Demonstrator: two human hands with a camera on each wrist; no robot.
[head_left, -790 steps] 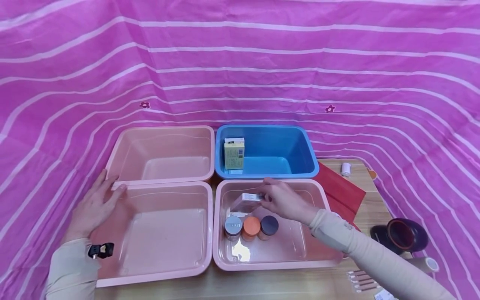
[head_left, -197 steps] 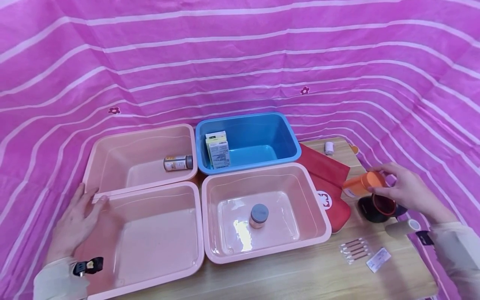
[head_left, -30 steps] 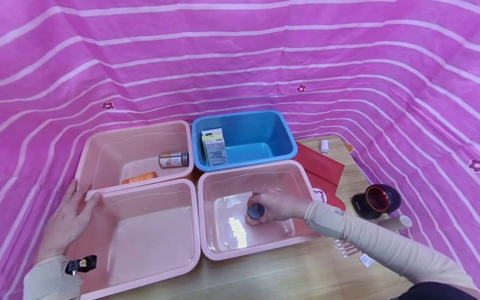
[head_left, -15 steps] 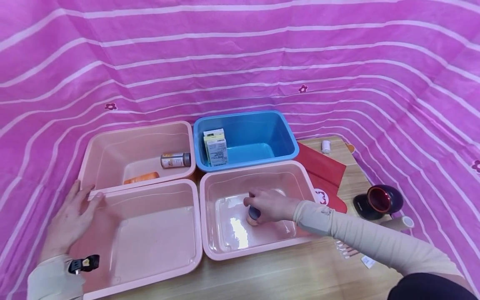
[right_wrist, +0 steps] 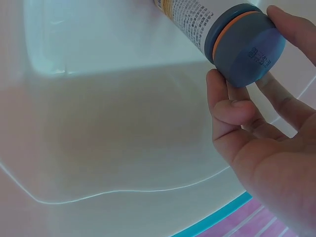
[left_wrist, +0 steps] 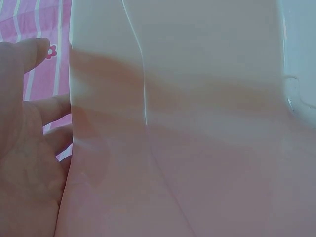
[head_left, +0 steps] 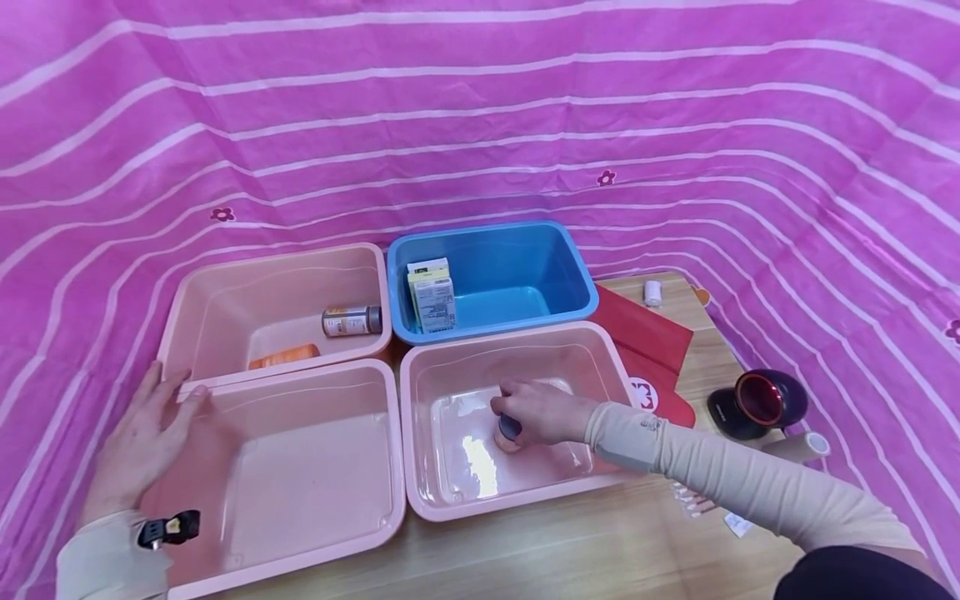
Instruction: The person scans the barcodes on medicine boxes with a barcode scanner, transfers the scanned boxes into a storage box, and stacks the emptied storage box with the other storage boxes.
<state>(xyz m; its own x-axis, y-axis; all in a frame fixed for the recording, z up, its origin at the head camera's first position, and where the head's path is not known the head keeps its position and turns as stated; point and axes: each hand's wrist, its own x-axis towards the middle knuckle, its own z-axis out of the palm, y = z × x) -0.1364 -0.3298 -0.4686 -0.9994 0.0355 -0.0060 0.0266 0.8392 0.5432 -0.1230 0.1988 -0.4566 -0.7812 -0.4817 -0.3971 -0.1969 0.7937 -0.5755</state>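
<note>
My right hand [head_left: 542,410] reaches into the near right pink bin [head_left: 517,502] and holds a small bottle by its dark blue-grey lid [head_left: 510,427]. In the right wrist view, the thumb and fingers are around the lid of this bottle [right_wrist: 192,22], which has a white printed label and an orange ring under the lid. My left hand [head_left: 138,446] rests at the left rims of the two left pink bins, its fingers extended. The left wrist view shows the fingers [left_wrist: 54,108] along the outside of a bin wall [left_wrist: 108,163].
In the far left pink bin [head_left: 225,287] lie a brown-labelled bottle [head_left: 348,321] and an orange bottle [head_left: 285,357]. Several cartons [head_left: 433,304] stand in the blue bin [head_left: 525,319]. On the right are a red pouch [head_left: 648,333], a black device [head_left: 757,404] and a beige roll [head_left: 802,447].
The cartons now stand in the blue bin. The orange bottle, earlier in my right hand, lies in the far left bin. My right hand has barely moved at the remaining bottle in the last half second.
</note>
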